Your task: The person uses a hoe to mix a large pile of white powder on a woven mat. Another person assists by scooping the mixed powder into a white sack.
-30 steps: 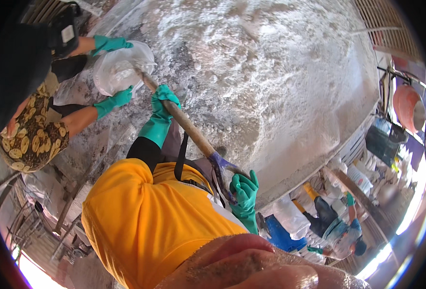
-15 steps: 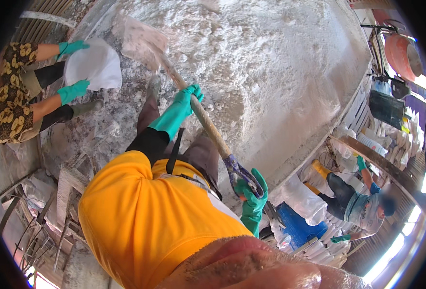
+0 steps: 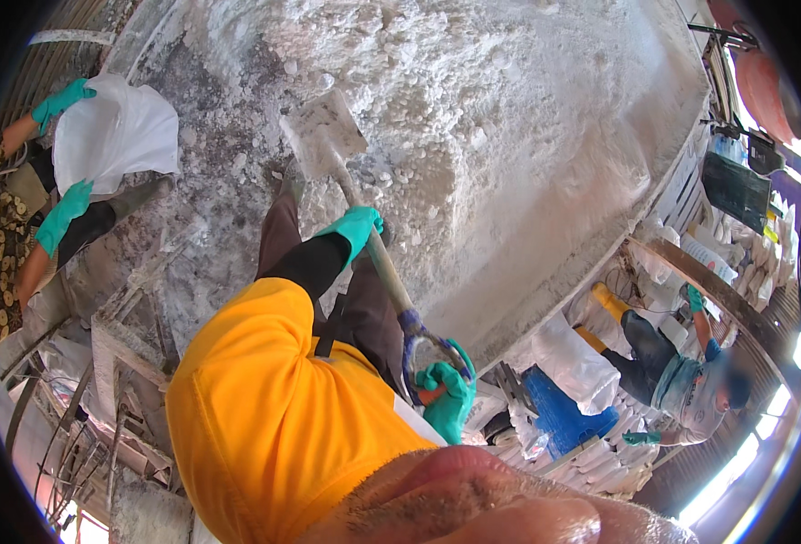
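Note:
Both my hands wear green rubber gloves and grip one shovel (image 3: pixel 388 274). My left hand (image 3: pixel 357 228) is closed around the middle of its wooden shaft. At the purple D-shaped handle, close to my body, my right hand (image 3: pixel 448 399) is closed on the grip. The flat, white-dusted blade (image 3: pixel 324 136) points away from me, by the near left edge of a large heap of white powder (image 3: pixel 509 136). No sizeable load shows on the blade. To the left, a co-worker's green-gloved hands (image 3: pixel 63 218) hold a white sack (image 3: pixel 115 136).
A low wall (image 3: pixel 591 281) borders the powder on the right. Beyond it, another person (image 3: pixel 681 372) is among stacked white sacks and a blue plastic piece (image 3: pixel 564 412). A dusty metal frame (image 3: pixel 115 354) stands at lower left. An orange mixer drum (image 3: pixel 763 95) is at far right.
The shovel has come back toward me, its blade shifting right and the handle nearer my body. Both hands kept hold. The co-worker's sack has moved left and its shape has changed.

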Tool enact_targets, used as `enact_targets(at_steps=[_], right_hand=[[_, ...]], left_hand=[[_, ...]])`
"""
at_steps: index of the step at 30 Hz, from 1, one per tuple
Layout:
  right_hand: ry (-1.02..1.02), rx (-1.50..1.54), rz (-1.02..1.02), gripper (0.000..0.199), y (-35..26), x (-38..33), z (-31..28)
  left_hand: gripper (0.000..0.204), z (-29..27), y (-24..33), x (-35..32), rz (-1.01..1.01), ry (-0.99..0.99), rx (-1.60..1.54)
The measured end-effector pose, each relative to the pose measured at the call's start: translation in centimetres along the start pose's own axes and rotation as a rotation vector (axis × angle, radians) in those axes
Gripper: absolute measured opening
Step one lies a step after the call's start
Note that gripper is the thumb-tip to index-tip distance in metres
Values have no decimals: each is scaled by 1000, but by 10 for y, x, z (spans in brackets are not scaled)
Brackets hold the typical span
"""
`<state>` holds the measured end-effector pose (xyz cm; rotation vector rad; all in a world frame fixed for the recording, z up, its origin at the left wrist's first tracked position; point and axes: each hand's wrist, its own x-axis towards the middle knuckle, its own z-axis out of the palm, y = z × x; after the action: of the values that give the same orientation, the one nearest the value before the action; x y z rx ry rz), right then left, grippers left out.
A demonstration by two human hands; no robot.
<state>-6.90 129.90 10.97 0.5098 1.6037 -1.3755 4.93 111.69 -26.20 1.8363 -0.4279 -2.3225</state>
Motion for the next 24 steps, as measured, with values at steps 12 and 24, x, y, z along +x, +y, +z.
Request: enact_targets(at_steps=[12,24], right_hand=[[-271,367,93,18,44,110,70],[-353,332,234,24,66,136,19]], left_hand=[[30,43,12,-125,-287,-473,-613],[43,80,-20,-133,-251,-28,9]])
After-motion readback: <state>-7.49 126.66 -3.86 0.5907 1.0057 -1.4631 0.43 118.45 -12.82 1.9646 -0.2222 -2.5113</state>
